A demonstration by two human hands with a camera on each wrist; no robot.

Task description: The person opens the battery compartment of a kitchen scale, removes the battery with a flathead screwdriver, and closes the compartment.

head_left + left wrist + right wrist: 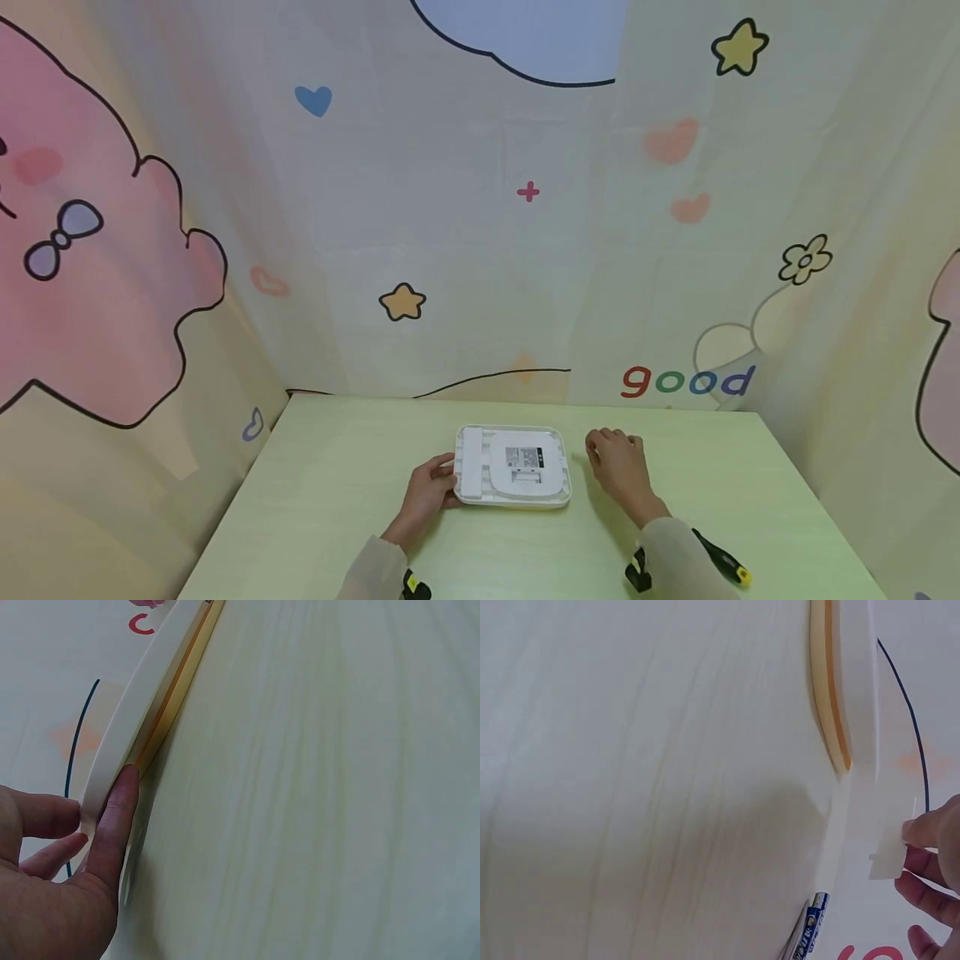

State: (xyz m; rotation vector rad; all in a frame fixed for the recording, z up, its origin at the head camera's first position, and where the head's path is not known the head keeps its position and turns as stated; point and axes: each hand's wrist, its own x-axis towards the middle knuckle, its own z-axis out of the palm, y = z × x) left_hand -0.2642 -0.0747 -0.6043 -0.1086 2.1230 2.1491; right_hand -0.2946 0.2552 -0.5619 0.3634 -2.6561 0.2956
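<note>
A white rectangular device [555, 487] lies on the table with its back up, showing a printed label and a small rectangular recess. My left hand [430, 493] grips its left edge, thumb on one side and fingers on the other. The left wrist view shows the device's white rim [124, 739] between those fingers, with an orange and yellow layer below. Apart from the device, to its right, is my right hand [618, 468]. In the right wrist view its thumb and fingers pinch a small thin whitish piece [889, 851]; the head view hides this piece.
A blue printed cylinder [808, 934], like a battery, lies on the table near my right hand. A black and yellow screwdriver-like handle [723, 560] is beside my right forearm. The pale table [337, 450] meets a patterned curtain [465, 233] behind.
</note>
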